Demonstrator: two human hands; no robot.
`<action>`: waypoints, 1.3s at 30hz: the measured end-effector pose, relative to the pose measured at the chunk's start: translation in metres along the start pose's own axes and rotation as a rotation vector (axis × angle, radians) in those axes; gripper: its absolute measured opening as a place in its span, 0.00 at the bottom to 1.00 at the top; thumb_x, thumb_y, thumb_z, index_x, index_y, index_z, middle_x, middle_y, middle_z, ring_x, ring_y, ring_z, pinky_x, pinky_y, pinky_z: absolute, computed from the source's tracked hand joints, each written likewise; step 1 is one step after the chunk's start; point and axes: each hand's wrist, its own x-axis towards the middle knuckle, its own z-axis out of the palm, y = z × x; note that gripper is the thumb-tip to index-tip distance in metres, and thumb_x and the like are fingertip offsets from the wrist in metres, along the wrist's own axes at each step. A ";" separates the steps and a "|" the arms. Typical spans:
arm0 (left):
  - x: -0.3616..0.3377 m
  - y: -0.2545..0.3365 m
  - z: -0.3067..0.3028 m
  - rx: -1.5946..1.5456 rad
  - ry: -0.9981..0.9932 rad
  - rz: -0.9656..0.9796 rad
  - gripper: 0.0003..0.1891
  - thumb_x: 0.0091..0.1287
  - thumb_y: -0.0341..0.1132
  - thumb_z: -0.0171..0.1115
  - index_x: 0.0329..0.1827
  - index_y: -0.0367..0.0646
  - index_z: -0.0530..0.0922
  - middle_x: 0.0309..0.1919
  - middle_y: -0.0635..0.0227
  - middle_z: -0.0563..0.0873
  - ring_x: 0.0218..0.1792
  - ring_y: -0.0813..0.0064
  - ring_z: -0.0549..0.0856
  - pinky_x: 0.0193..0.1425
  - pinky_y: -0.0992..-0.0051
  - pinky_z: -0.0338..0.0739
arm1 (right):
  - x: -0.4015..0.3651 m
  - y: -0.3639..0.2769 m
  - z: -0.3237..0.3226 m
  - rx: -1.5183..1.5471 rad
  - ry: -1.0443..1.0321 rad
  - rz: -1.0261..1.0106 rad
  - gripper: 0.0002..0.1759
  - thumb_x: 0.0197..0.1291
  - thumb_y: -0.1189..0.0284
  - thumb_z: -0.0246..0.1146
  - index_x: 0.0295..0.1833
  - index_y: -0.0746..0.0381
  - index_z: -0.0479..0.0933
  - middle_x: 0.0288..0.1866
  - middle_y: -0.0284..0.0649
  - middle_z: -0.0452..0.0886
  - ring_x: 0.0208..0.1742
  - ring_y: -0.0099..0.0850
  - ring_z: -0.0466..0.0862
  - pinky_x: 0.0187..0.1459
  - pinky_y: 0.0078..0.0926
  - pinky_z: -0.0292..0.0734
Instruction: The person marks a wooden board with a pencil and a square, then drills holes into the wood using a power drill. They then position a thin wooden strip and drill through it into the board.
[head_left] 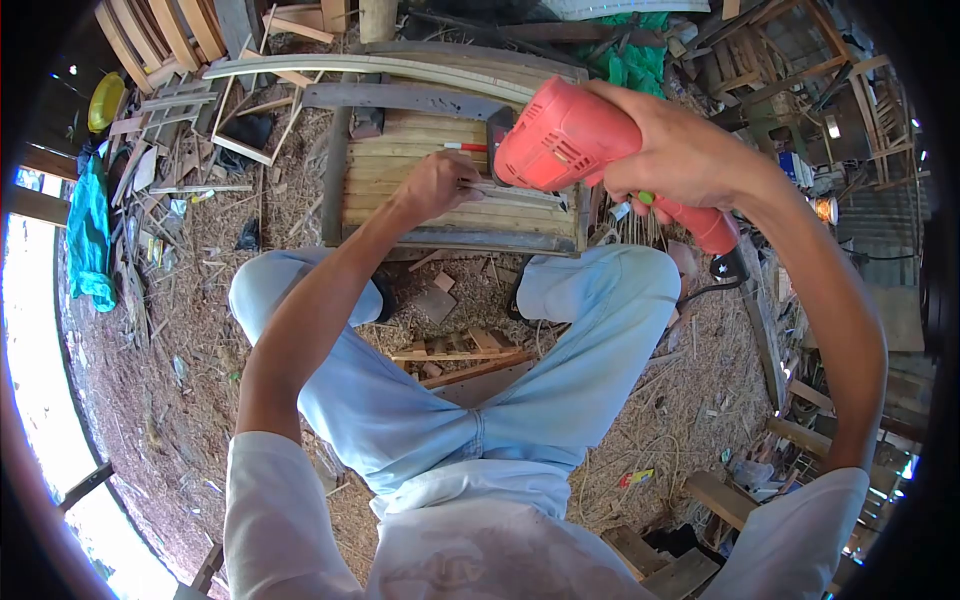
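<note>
My right hand (690,145) is wrapped round the handle of a red power drill (570,135). The drill's front end points down over a low slatted wooden bench (385,155), and its bit is hidden behind the body. My left hand (437,185) is closed in a pinch at the near end of a thin greyish strip (520,194), which runs right beneath the drill. Just above that hand lies a red-and-white pen-like stick (465,147). Behind it, a dark curved wooden piece (410,97) stretches across the bench.
A long pale curved strip (370,65) spans the bench's far side. The drill's black cord (708,292) trails beside my right knee. Wood offcuts (436,303) lie between my feet, and shavings cover the ground. Scrap wood (180,110) is piled at left.
</note>
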 end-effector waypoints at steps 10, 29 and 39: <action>-0.001 -0.002 0.000 -0.021 -0.006 0.016 0.12 0.53 0.37 0.74 0.33 0.37 0.85 0.31 0.60 0.85 0.37 0.56 0.84 0.45 0.62 0.79 | 0.008 0.001 -0.004 0.002 -0.012 -0.011 0.48 0.46 0.77 0.62 0.78 0.58 0.57 0.34 0.40 0.81 0.22 0.25 0.78 0.21 0.26 0.77; 0.000 -0.002 0.001 -0.044 0.023 0.020 0.12 0.51 0.35 0.76 0.33 0.37 0.85 0.30 0.60 0.85 0.36 0.56 0.84 0.43 0.62 0.79 | 0.004 0.007 -0.002 0.003 -0.014 -0.002 0.45 0.51 0.76 0.60 0.78 0.56 0.56 0.40 0.42 0.83 0.24 0.24 0.79 0.22 0.25 0.77; 0.000 -0.002 0.002 -0.027 0.054 0.031 0.12 0.50 0.35 0.77 0.33 0.38 0.85 0.27 0.62 0.84 0.32 0.60 0.83 0.40 0.63 0.78 | 0.008 0.010 -0.002 0.028 -0.013 0.000 0.44 0.49 0.77 0.61 0.76 0.58 0.58 0.40 0.42 0.83 0.23 0.24 0.78 0.21 0.24 0.77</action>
